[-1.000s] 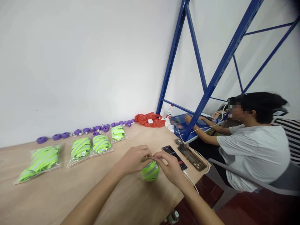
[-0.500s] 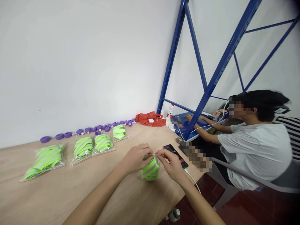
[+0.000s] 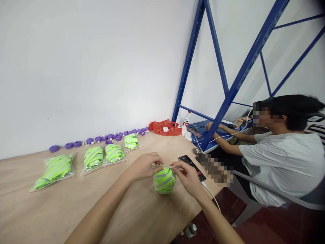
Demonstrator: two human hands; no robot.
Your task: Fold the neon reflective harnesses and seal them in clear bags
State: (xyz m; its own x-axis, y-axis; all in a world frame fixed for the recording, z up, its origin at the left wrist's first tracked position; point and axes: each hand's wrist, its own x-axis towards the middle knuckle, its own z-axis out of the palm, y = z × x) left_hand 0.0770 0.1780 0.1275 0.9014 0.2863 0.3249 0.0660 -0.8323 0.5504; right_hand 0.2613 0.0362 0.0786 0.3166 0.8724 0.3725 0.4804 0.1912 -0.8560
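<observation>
A clear plastic zip bag point(image 3: 164, 183) stands on the brown table point(image 3: 122, 217) with a neon-green and silver reflective strap bundled inside. My left hand point(image 3: 146, 166) pinches the left end of the bag's top edge. On the right end of that same edge, my right hand point(image 3: 187, 176) is closed, thumb against fingers. The edge is stretched nearly straight between both hands, above the green strap. Farther left lie several filled bags of the same kind, among them a large one point(image 3: 54, 169) and a smaller one point(image 3: 93, 158).
Purple rolls point(image 3: 77, 144) and small parts line the wall. A red plastic bag point(image 3: 165, 128) lies at the back. Right of my hands are a phone point(image 3: 193, 168) with a white cable, a blue rack point(image 3: 225, 101) and a seated person point(image 3: 286, 156). A bottle point(image 3: 190, 230) is below the table edge.
My hands have moved apart along the bag's top edge, which is now stretched wider between them. The whole view has shifted slightly.
</observation>
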